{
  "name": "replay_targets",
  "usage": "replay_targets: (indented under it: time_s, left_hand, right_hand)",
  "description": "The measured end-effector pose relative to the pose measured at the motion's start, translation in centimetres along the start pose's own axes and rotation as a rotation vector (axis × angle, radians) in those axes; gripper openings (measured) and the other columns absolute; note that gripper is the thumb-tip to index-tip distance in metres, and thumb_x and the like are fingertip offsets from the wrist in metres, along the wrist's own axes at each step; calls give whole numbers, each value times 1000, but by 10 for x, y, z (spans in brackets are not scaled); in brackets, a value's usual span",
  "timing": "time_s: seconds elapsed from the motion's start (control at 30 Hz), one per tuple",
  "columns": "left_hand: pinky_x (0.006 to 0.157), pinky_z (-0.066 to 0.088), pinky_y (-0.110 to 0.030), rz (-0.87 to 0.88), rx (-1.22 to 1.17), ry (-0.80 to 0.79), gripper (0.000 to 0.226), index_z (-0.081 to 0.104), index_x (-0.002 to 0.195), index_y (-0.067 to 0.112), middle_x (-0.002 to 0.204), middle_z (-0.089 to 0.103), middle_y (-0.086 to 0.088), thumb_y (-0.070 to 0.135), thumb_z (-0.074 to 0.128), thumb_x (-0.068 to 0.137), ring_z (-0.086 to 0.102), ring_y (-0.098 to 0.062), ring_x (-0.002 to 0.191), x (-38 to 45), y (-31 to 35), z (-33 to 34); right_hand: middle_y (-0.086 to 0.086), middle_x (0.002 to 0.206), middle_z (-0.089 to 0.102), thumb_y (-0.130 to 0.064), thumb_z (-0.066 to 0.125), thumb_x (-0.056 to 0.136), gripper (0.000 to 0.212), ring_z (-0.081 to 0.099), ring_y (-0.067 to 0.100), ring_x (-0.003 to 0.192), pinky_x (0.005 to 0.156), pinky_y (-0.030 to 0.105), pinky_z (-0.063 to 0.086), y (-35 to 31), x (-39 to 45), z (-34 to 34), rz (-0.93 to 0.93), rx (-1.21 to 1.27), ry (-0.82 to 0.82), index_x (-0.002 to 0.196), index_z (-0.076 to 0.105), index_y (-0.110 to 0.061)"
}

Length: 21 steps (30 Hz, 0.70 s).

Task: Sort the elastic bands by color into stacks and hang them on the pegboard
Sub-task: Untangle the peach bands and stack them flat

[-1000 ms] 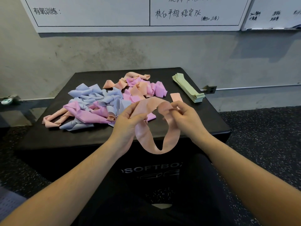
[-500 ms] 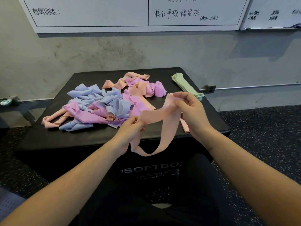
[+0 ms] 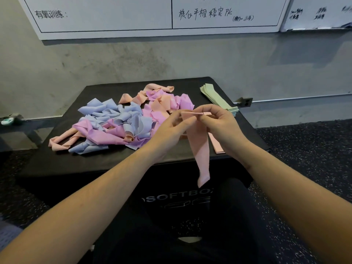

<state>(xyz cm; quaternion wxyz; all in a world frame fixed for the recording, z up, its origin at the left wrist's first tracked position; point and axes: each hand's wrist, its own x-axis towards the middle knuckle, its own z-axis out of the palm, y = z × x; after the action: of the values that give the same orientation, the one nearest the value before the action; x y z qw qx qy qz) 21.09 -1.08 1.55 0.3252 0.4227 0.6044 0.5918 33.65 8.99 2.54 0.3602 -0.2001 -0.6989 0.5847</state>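
A salmon-pink elastic band [image 3: 201, 149] hangs flat and doubled from both my hands above the front right of the black soft box [image 3: 106, 159]. My left hand [image 3: 171, 128] pinches its top left end, and my right hand [image 3: 221, 124] pinches the top right end. A tangled pile of blue, purple and salmon bands [image 3: 122, 121] covers the box's middle. A flat salmon band [image 3: 217, 144] lies under my right hand. A neat stack of pale green bands [image 3: 219, 98] sits at the box's back right corner.
Concrete wall behind the box carries whiteboards [image 3: 133, 14] with handwriting. A metal rail with a bracket [image 3: 244, 101] runs along the wall at right. Dark speckled floor [image 3: 308, 153] surrounds the box. My dark-clothed legs are at the bottom.
The open loop has been pulled flat. My hands have come together and lifted, so the band now hangs straight down as a doubled strip.
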Motion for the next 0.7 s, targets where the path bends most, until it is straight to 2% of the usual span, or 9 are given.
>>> replay_targets:
  time_s: [0.03,0.1,0.2,0.23,0.33,0.43,0.5,0.6,0.7]
  left_hand:
    - [84,52,-21,-3,54,0,12,67,107,33,111,70,6,25,59,102,64,-14,108,1,1,3]
    - [79,48,-15,-17,108,-6,27,65,98,42,102,68,18,18,54,104,61,-5,104,3,2,9]
    - [80,49,-11,-10,64,13,34,66,98,45,99,68,26,15,51,106,61,4,101,8,2,19]
    - [82,50,-12,-4,11,33,34,67,99,43,99,69,24,14,50,105,62,5,99,10,2,22]
    - [83,53,-29,-82,-251,148,22,69,102,23,99,74,0,12,49,105,67,-15,94,23,1,30]
    - [82,58,-42,-171,-486,156,25,65,108,4,106,74,-16,14,42,107,69,-28,96,41,3,33]
    - [79,61,-43,-216,-594,140,27,59,114,-1,100,74,-15,16,39,108,71,-28,94,52,5,34]
    - [77,61,-39,-236,-648,124,25,57,115,1,93,71,-10,18,41,108,72,-21,82,66,11,40]
    - [80,56,-40,-184,-665,147,20,59,105,4,89,68,-7,14,42,106,67,-21,78,80,17,47]
  right_hand:
    - [11,98,72,1,63,93,27,64,11,86,82,30,52,-1,0,-1,-14,-2,8,87,76,-23]
    - [16,108,70,0,66,90,27,62,13,91,88,33,52,2,2,-5,-40,-24,46,86,77,-24]
    - [10,104,69,-12,69,92,15,62,17,94,89,39,51,10,4,-11,4,50,23,93,74,-26]
    - [7,104,69,-16,71,93,12,64,18,95,88,40,52,12,3,-12,32,96,4,101,70,-25]
    - [5,115,66,-21,76,89,40,67,14,100,83,37,57,20,2,-15,115,175,2,122,54,-26]
    - [4,122,66,-25,80,82,50,67,16,111,86,37,61,31,3,-21,162,127,-15,122,50,-30]
    - [6,117,70,-25,82,84,45,69,22,111,91,39,59,37,5,-28,214,31,-59,120,55,-27]
    - [9,108,74,-30,80,87,35,71,19,100,91,35,57,45,7,-37,281,-115,-113,116,65,-17]
    - [11,101,75,-26,75,90,23,70,16,86,89,41,58,55,9,-44,311,-122,-104,110,71,-15]
